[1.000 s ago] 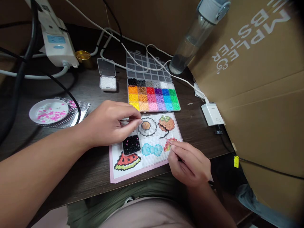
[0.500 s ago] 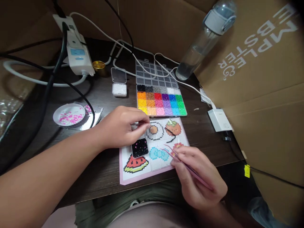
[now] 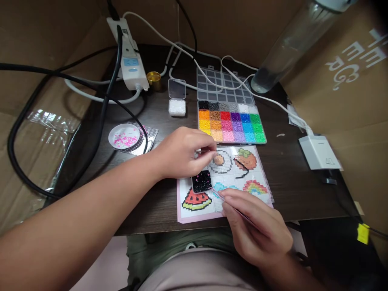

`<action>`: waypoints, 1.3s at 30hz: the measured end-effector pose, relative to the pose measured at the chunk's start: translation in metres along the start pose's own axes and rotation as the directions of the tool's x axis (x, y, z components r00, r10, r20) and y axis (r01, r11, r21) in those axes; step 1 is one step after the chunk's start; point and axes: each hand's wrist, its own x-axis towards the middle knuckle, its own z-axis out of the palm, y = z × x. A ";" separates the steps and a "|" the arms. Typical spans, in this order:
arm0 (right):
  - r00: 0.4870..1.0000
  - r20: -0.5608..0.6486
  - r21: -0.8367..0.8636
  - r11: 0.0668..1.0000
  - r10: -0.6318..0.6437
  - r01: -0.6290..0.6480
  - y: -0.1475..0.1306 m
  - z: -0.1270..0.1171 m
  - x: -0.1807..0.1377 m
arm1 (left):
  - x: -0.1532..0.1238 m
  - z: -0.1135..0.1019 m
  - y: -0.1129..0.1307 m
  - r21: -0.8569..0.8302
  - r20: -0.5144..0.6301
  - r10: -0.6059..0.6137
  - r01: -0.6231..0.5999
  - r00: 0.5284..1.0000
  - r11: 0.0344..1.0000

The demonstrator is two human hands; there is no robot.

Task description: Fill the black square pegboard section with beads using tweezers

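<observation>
My right hand [image 3: 257, 226] grips pink tweezers [image 3: 233, 207], whose tips reach the lower right corner of a small clear bead box [image 3: 202, 180]. Black beads with a few pink ones fill this box. My left hand [image 3: 188, 151] is closed in a pinch at the box's upper edge, and its fingers hide most of what they hold there. Beneath lies a pattern sheet [image 3: 197, 216] under a clear pegboard [image 3: 226, 180], with a watermelon, an egg, a rainbow and other pictures. A curved line of black beads [image 3: 241, 166] lies over the persimmon picture.
Behind the sheet stands an open sorting case [image 3: 232, 125] of coloured beads. A box of white beads [image 3: 177, 108], a dish of pink and white beads [image 3: 124, 136] and a gold cup [image 3: 154, 81] stand left. Cables, a power strip [image 3: 133, 68], a bottle [image 3: 281, 52] and a charger [image 3: 319, 152] surround them.
My right hand has brought the tweezers left to the bead box, and their tips have come closer together. The left hand keeps its pinch. The whole view has shifted.
</observation>
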 end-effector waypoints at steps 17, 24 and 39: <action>0.996 0.079 -0.014 0.999 -0.033 0.035 0.003 -0.001 -0.005 | -0.002 0.002 0.000 0.005 -0.008 0.002 -0.002 1.000 1.000; 0.997 0.073 -0.038 0.998 -0.040 0.043 0.004 0.001 -0.006 | -0.002 0.001 -0.001 0.009 -0.003 0.000 0.000 1.000 1.000; 0.998 0.063 -0.029 0.999 -0.030 0.032 0.001 0.002 -0.002 | -0.002 0.002 -0.001 0.014 0.000 0.008 -0.008 1.000 1.000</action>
